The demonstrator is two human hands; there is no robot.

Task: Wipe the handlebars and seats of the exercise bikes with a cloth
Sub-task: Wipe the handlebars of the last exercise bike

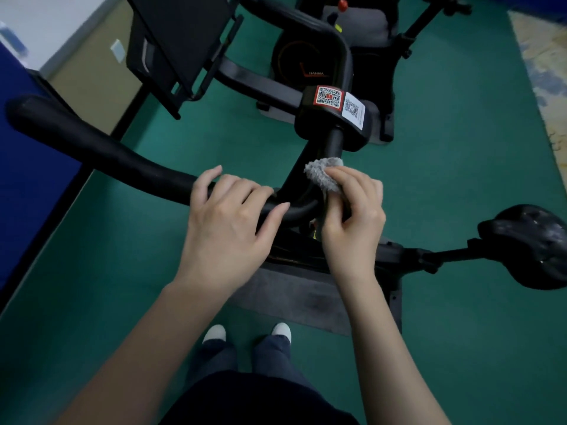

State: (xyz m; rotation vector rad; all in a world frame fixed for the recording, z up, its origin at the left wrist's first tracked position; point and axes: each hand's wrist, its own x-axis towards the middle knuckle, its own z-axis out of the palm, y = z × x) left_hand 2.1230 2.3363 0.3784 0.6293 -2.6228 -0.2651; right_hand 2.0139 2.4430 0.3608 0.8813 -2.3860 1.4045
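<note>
Hands at frame centre: left hand [227, 219] grips handlebar [92, 148], right hand [352, 219] pinches bunched cloth [325, 174] against its middle. Risk: the small wad may slip, leaving patches unwiped.

The handlebar [101, 154] is a black, matte, curved bar sweeping from the far left to the centre, where the left hand [228, 222] curls over it. The cloth [322, 174], grey and nubby, is bunched in the right hand [352, 216] against the black stem [333, 144]. The seat [530, 243], black with pale scuffs, sits at the right. A 2nd bike [306, 62] stands far behind.
</note>
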